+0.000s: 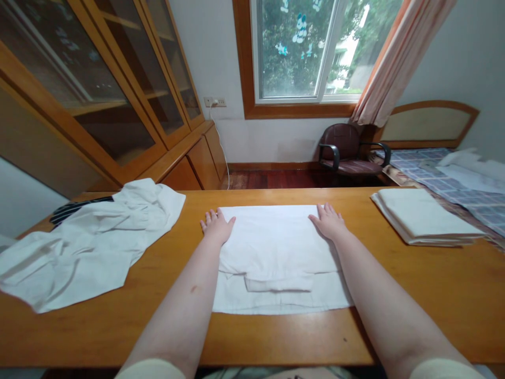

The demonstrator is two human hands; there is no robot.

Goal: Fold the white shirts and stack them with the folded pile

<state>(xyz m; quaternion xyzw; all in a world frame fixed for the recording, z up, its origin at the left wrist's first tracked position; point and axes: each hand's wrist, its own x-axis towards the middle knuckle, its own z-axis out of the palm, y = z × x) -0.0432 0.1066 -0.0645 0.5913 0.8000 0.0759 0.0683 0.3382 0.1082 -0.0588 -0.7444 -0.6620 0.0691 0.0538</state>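
Observation:
A white garment (276, 242) lies folded on the wooden table (284, 342) in front of me, its upper part doubled over and a collar-like strip near the front. My left hand (218, 226) rests on its far left corner, fingers spread partly onto the table. On the far right corner lies my right hand (328, 221), also with its fingers apart. Both palms face down and press the cloth flat; neither hand grips it.
Crumpled white cloth (94, 247) covers the table's left side, with a dark striped cloth (79, 208) partly under it. A folded white stack (426, 213) sits at the right. Beyond the table stand a glass-fronted cabinet (173, 142), a chair (347, 150) and a bed (453, 168).

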